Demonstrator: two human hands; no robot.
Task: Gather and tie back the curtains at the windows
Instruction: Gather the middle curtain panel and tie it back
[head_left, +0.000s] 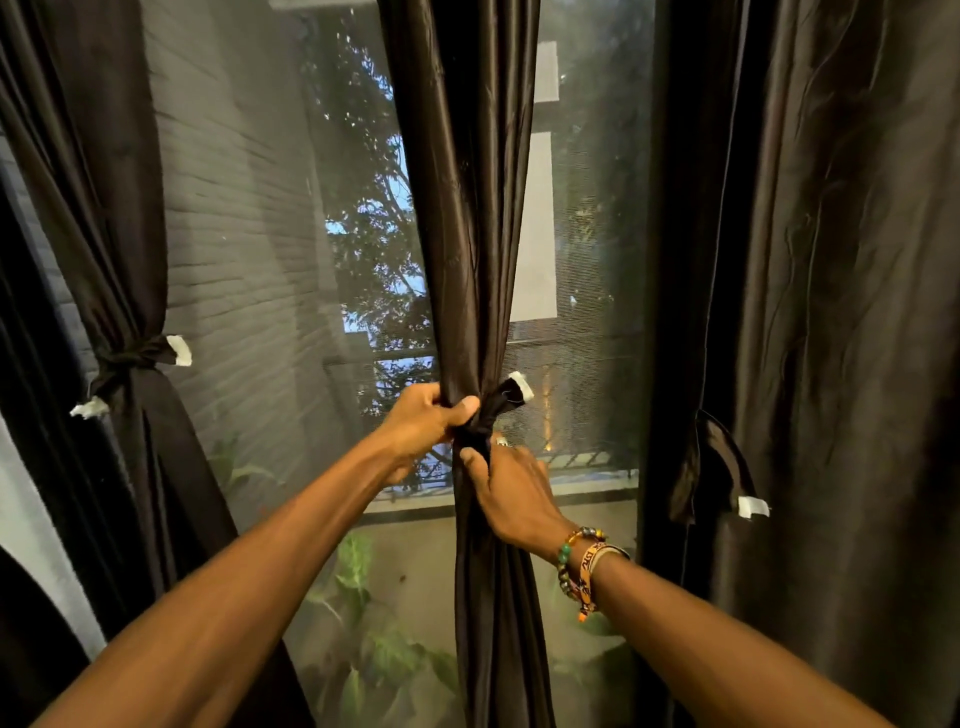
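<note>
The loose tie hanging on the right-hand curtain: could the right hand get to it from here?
Probably yes, once it lets go. The right hand grips the middle curtain below the knot; the loose tie hangs on the right curtain, on that hand's side, with nothing between them.

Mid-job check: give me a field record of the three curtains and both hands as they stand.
left curtain: gathered, tied with left tieback
middle curtain: gathered, knot being made
middle tieback: wrapped round the bunch, white-tipped end sticking out to the right
left hand: grips the middle curtain at the knot
right hand: grips the middle curtain just below the knot
right curtain: hanging ungathered
right tieback: dangling loose, not tied
</note>
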